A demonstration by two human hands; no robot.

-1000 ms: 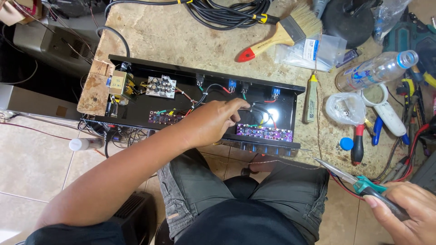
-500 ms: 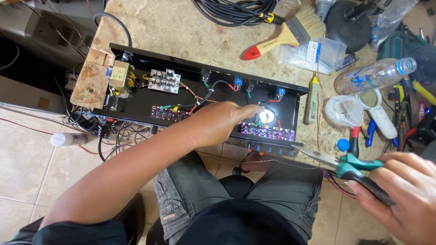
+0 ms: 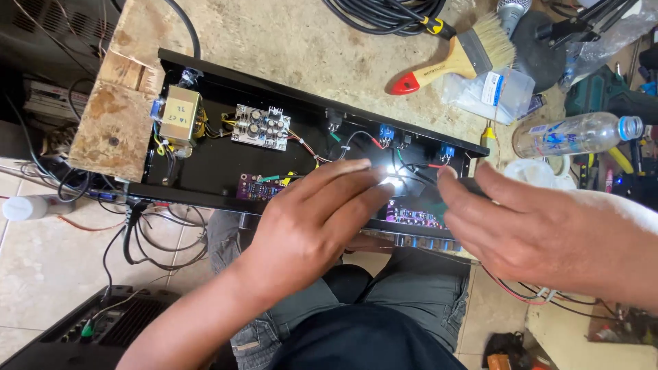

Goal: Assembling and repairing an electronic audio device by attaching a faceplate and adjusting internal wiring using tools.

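I'm sitting at a cluttered stone bench (image 3: 288, 48), a brush (image 3: 452, 58) and bottle (image 3: 576, 133) lying beyond the open chassis (image 3: 205, 164). Boards are sitting mounted inside, wires trailing loose. My left hand (image 3: 315, 212), fingers straight and together, is reaching in; my right hand (image 3: 541, 226) is pinching a dark tool.

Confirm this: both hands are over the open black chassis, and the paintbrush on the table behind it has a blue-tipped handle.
Not quite. The head view shows both the left hand and right hand over the open black chassis, but the paintbrush on the table behind it has a red-tipped handle, not blue.
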